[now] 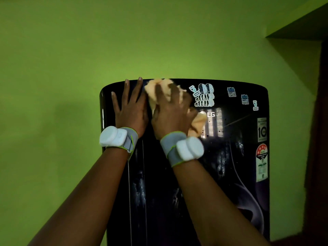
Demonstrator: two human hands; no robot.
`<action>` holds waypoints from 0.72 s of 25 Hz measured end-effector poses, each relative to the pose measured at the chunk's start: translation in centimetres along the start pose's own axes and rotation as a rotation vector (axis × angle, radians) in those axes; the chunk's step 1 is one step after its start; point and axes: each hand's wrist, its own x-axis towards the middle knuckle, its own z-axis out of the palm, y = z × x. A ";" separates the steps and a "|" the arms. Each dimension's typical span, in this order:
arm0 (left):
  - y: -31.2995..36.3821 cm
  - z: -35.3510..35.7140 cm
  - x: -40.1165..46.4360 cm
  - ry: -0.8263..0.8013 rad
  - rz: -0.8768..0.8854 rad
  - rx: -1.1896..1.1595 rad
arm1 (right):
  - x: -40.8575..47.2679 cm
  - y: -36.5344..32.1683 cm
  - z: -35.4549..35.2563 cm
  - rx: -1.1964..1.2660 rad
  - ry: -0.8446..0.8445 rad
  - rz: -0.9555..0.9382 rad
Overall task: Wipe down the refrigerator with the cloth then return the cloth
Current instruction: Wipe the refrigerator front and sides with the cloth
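Note:
A dark glossy refrigerator (230, 166) stands against the green wall, its door facing me with an LG logo and several stickers near the top. My right hand (172, 110) presses a crumpled pale orange cloth (197, 123) against the upper part of the door, fingers spread over the cloth. Cloth shows above my fingers and below my palm. My left hand (129, 107) lies flat on the door just left of the cloth, fingers straight and reaching the top edge. Both wrists wear grey bands with white pods.
A green wall (53, 86) surrounds the refrigerator on the left and above. At the right a dark doorway or frame (319, 121) stands close to the fridge's side. Rating labels (261, 157) are stuck down the door's right edge.

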 end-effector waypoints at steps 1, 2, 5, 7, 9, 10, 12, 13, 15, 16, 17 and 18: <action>-0.1 0.0 -0.1 0.013 0.003 -0.009 | -1.7 0.5 0.5 -0.016 0.027 -0.072; -0.2 0.0 -0.2 0.027 0.019 -0.018 | -3.5 1.9 0.6 -0.021 0.046 -0.097; -0.2 0.2 -0.3 0.063 0.031 -0.023 | -2.9 5.4 -0.6 0.052 0.030 0.142; -0.2 0.3 -0.2 0.044 0.021 -0.011 | 0.2 3.6 -0.9 0.029 -0.003 0.259; -0.2 0.2 -0.1 0.032 0.020 0.006 | -0.4 1.5 -0.3 0.010 -0.001 0.068; -0.2 0.2 -0.2 0.031 0.022 0.010 | -1.9 1.5 0.3 -0.011 0.002 -0.035; -0.2 0.1 -0.3 0.038 0.026 0.003 | -5.3 4.0 0.5 -0.032 0.044 -0.094; -0.2 0.0 -0.3 0.038 0.025 -0.002 | -5.7 5.3 0.0 -0.023 0.035 -0.030; 0.0 -0.2 -0.4 0.016 0.020 0.004 | -3.2 5.9 -0.5 0.054 0.020 0.207; 0.1 -0.2 -0.4 0.005 0.014 0.008 | -1.9 5.0 -0.4 0.040 0.019 0.277; 0.2 -0.2 -0.3 -0.004 0.011 0.019 | -1.5 3.4 -0.3 0.028 0.028 0.240; 0.2 -0.2 -0.4 -0.015 0.011 0.036 | -2.0 2.1 0.1 0.012 0.067 0.121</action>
